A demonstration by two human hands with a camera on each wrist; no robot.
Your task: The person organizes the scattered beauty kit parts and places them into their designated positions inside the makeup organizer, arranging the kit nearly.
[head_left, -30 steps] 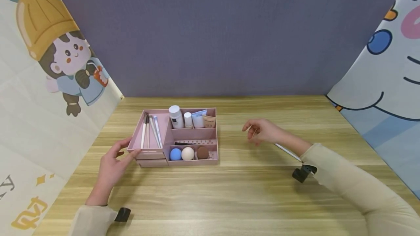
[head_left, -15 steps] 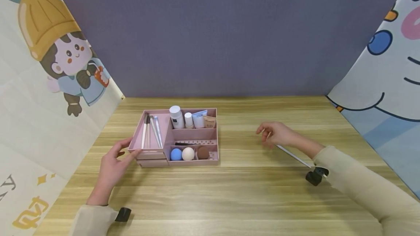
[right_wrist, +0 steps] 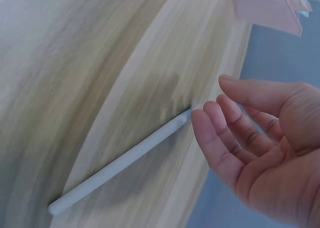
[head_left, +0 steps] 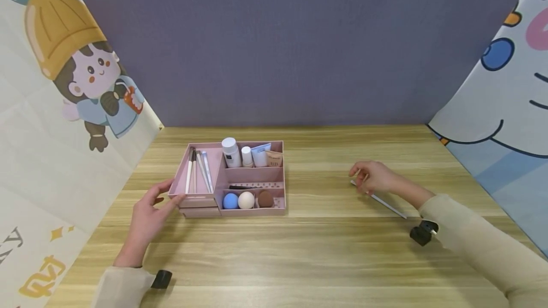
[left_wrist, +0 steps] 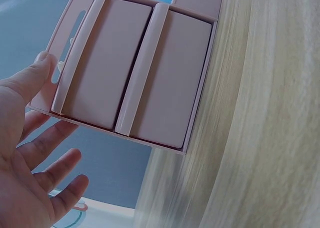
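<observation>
My left hand [head_left: 147, 213] holds the front left corner of a pink desk organizer [head_left: 199, 199]. In the left wrist view its thumb presses the front panel, above two drawers [left_wrist: 107, 62]; the index finger is at the side and the other fingers hang free. My right hand [head_left: 374, 177] hovers above a slim white rod [head_left: 388, 206] on the table, fingers loosely bent with nothing between them. In the right wrist view the white rod [right_wrist: 125, 160] lies on the wood, its far end near the fingertips; whether they touch cannot be told.
Inside the organizer are several brushes and pens [head_left: 199, 172], a white bottle [head_left: 231, 155], a smaller bottle [head_left: 247, 157], tubes [head_left: 260, 156], a black pen [head_left: 241, 187] and blue, cream and brown balls [head_left: 246, 200]. A grey-blue wall [head_left: 295, 46] stands behind the table [head_left: 274, 260].
My right hand has shifted right and slightly nearer, along the white rod, uncovering the rod's far end. The rod appears to stay in place. The left hand and organizer look unchanged.
</observation>
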